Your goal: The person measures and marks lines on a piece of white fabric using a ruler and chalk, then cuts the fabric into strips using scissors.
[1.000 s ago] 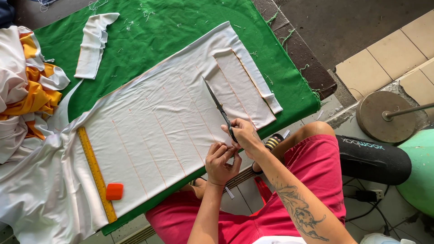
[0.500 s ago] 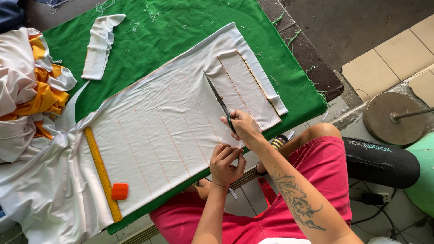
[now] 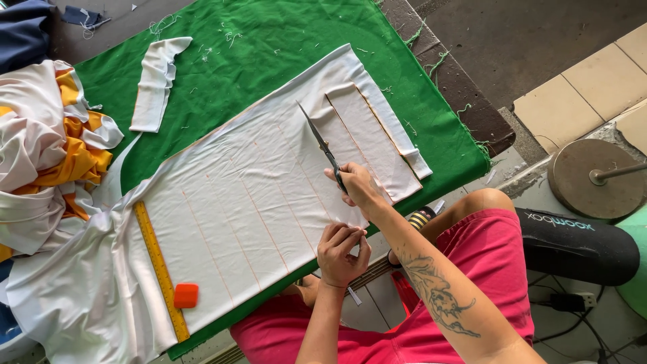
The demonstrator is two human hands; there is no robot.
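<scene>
My right hand [image 3: 357,185] closed on scissors [image 3: 322,145], blades open in white fabric [image 3: 249,202]; left hand [image 3: 342,248] pinches fabric edge at green counter [image 3: 269,47].

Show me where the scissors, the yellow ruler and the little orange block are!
scissors [image 3: 318,140]: head view, on the metal blades over the white cloth.
yellow ruler [image 3: 160,266]: head view, on the middle of its long flat face.
orange block [image 3: 186,295]: head view, on the centre of its top.
</scene>
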